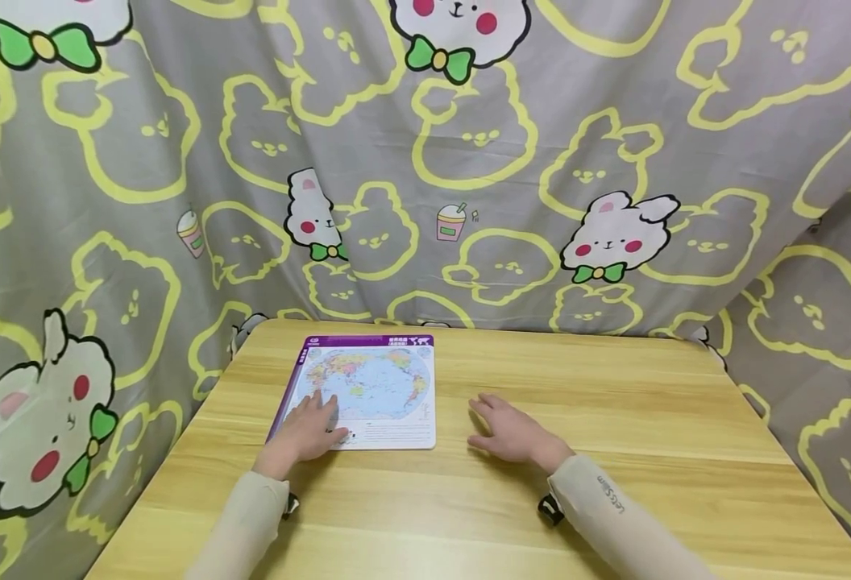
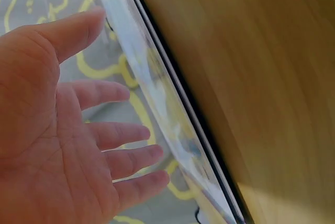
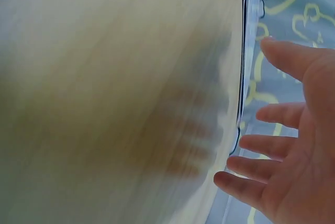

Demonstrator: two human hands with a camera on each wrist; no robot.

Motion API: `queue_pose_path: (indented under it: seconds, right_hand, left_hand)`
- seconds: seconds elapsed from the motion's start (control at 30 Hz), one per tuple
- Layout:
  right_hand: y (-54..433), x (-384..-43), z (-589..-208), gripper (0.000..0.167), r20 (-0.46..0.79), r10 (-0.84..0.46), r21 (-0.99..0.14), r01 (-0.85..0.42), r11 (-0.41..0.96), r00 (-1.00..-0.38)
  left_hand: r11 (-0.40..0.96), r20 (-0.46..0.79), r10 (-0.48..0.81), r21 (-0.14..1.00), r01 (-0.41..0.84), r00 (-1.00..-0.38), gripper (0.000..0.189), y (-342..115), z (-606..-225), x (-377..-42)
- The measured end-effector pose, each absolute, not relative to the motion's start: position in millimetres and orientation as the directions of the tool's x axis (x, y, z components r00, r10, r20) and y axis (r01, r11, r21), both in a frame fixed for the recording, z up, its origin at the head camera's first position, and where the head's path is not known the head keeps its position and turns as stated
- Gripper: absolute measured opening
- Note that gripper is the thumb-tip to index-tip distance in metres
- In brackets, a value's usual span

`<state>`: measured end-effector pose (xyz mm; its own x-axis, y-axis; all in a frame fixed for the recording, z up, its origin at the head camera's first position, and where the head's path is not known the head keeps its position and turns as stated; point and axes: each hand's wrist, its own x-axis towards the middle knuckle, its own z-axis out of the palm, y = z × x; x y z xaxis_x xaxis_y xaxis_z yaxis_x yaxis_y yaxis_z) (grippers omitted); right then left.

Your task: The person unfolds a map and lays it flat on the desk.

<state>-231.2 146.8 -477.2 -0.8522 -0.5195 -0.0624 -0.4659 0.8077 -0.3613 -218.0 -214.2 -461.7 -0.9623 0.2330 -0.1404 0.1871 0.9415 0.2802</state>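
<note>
- Clearly, in the head view, I see the rectangular purple-edged world-map board [image 1: 376, 391] lying flat, left of the frame's centre, on the yellow wood-grain table [image 1: 411, 519].
- There the person's bare left hand [image 1: 308, 427] is nearer, over the board's lower-left part; whether it touches, I cannot tell. The bare right hand [image 1: 508, 431] is beyond the right edge, apart, so the board lies to its left.
- I judge the board's long axis to run across the frame, though foreshortening leaves some doubt.
- In the left wrist view, the left hand's fingers are spread at the frame's left, gripping nothing; a glossy diagonal band beside them looks to me like the board.
- In the right wrist view, the right hand's fingers extend from the lower right, holding nothing.
</note>
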Motion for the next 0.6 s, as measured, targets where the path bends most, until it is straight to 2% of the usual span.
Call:
queue_pose_path:
  seconds: [0.27,0.6]
  right_hand:
    - [122.0,-227.2,-474.2,0.071,-0.095,-0.592,-0.341,-0.533,0.774,-0.800]
    - [102.3,-223.8,-474.6,0.074,-0.124,-0.625,-0.323,-0.565,0.760,-0.771]
  left_hand:
    - [0.942,-0.181,0.200,0.305,0.139,-0.963,0.074,-241.8,-462.2,-220.2]
    - [0.945,-0.253,0.124,0.326,0.036,-0.959,0.078,-260.5,-471.8,-219.8]
